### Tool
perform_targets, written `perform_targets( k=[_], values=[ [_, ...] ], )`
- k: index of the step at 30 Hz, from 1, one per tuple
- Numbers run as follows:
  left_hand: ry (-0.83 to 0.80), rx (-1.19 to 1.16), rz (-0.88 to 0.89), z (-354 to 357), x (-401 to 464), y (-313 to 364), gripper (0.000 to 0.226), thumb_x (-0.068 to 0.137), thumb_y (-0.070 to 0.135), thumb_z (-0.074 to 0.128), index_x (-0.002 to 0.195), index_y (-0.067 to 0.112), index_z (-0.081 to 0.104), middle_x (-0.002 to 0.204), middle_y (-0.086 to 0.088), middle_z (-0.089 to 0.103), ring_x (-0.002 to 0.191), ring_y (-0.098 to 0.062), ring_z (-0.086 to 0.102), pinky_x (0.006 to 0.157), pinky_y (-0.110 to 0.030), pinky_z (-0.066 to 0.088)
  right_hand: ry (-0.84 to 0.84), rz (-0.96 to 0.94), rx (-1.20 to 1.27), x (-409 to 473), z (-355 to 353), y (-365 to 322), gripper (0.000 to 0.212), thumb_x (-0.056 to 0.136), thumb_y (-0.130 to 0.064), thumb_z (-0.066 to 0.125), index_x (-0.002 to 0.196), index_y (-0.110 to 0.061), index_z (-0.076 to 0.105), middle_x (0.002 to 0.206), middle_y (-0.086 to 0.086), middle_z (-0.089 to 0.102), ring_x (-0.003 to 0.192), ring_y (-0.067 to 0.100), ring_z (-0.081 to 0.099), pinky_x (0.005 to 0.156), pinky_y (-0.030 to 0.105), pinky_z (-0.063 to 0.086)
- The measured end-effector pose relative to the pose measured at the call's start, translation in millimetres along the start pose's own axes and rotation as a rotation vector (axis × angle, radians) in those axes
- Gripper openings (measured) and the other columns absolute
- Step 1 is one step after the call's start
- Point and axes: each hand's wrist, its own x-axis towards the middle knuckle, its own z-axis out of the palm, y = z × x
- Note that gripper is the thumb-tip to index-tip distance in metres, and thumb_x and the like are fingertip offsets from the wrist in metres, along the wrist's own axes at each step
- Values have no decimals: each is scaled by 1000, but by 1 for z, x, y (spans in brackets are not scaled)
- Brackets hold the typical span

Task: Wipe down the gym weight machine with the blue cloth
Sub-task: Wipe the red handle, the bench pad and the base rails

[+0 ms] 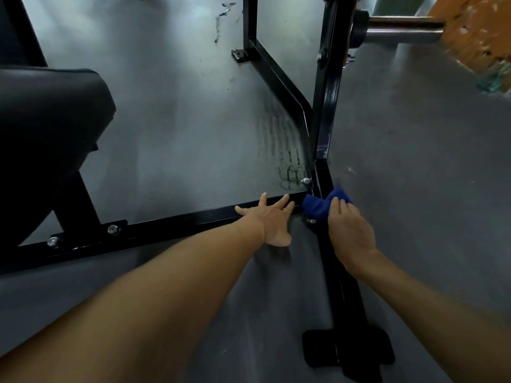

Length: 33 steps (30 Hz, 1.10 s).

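Observation:
The weight machine's black steel base frame lies on the floor, with an upright post rising from the corner joint. A bunched blue cloth sits on that joint where the floor bars meet. My right hand presses down on the cloth, fingers over its near side. My left hand rests flat with spread fingers on the horizontal floor bar, just left of the cloth.
A black padded seat stands at the left. A chrome weight peg sticks out from the post at top right. A black rubber foot caps the near bar. Grey scuffed floor surrounds the frame.

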Motion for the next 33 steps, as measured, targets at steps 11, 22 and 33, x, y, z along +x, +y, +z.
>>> perform_targets(
  k=[11,22,33],
  values=[
    [-64,-6,-37,-4,13,9,97,91,36,56,159,39,-14,163,18,-29,150,-41,-25,99,-90,12,-171,168,247,121,13,-35,90,99,-40,51,155,4,-3,161,31,-7,149,46,2,122,53,17],
    [-16,16,-52,7,18,12,102,90,44,59,158,39,-17,163,15,-31,150,-42,-25,99,-90,12,-277,126,361,-1,10,-13,103,94,-27,63,155,-3,-17,161,23,-22,151,39,5,121,42,24],
    [27,101,2,8,6,2,98,90,43,58,160,39,-11,165,19,-23,154,-32,-18,104,-84,17,-335,109,330,14,12,-10,94,99,-20,51,153,-8,-24,159,13,-34,151,34,-19,124,44,6]
  ],
)
